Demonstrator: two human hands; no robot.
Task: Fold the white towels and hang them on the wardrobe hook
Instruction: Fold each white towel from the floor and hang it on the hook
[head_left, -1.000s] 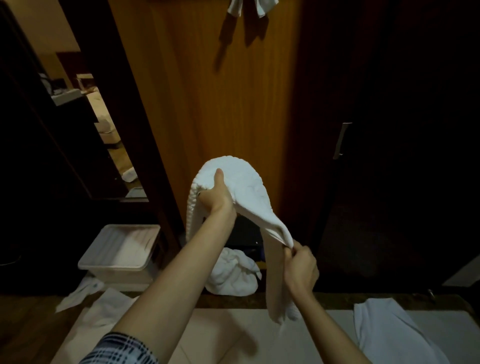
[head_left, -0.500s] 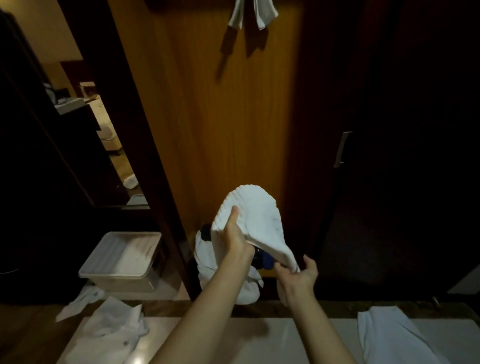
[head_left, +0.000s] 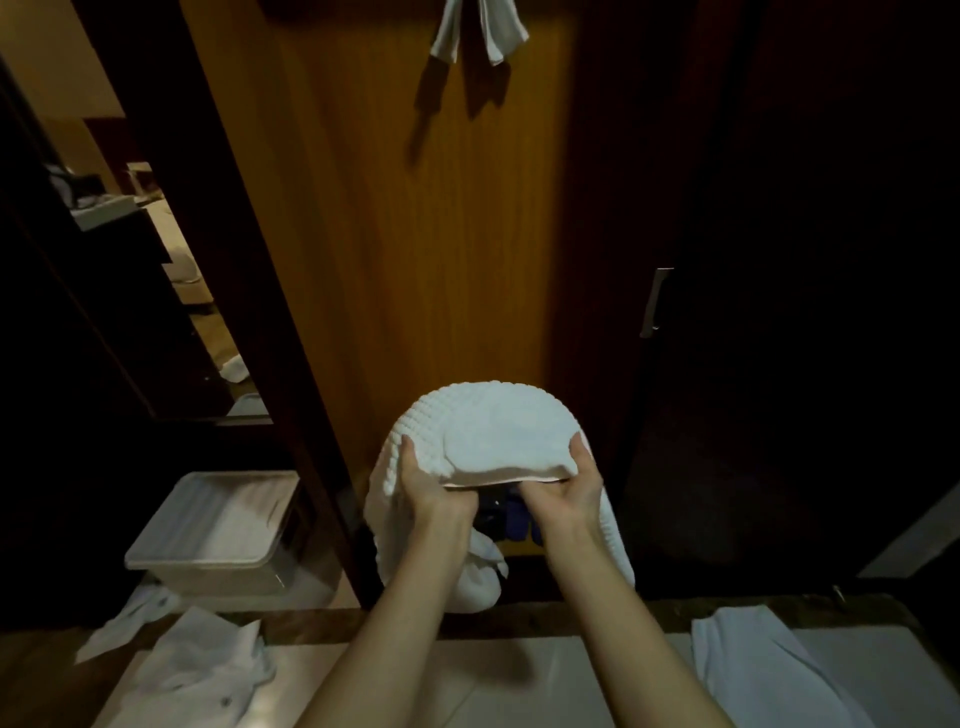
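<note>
I hold a white textured towel (head_left: 493, 431) folded over in front of the wooden wardrobe door (head_left: 415, 234). My left hand (head_left: 431, 488) grips its left edge and my right hand (head_left: 566, 493) grips its right edge, both thumbs on top. The towel's ends droop down on both sides. Another white towel (head_left: 480, 31) hangs near the top of the door; the hook itself is hidden. More white cloth (head_left: 478, 577) lies bunched on the floor below my hands.
A lidded plastic box (head_left: 218, 525) stands on the floor at left. White garments lie on the pale surface at front left (head_left: 192, 670) and front right (head_left: 769, 670). A dark door with a metal handle (head_left: 654, 301) is at right. A blue item (head_left: 511, 517) sits under the towel.
My right hand moved up from the hanging end to the towel's right edge, bringing the towel into a folded bundle held level by both hands. The view shifted slightly downward.
</note>
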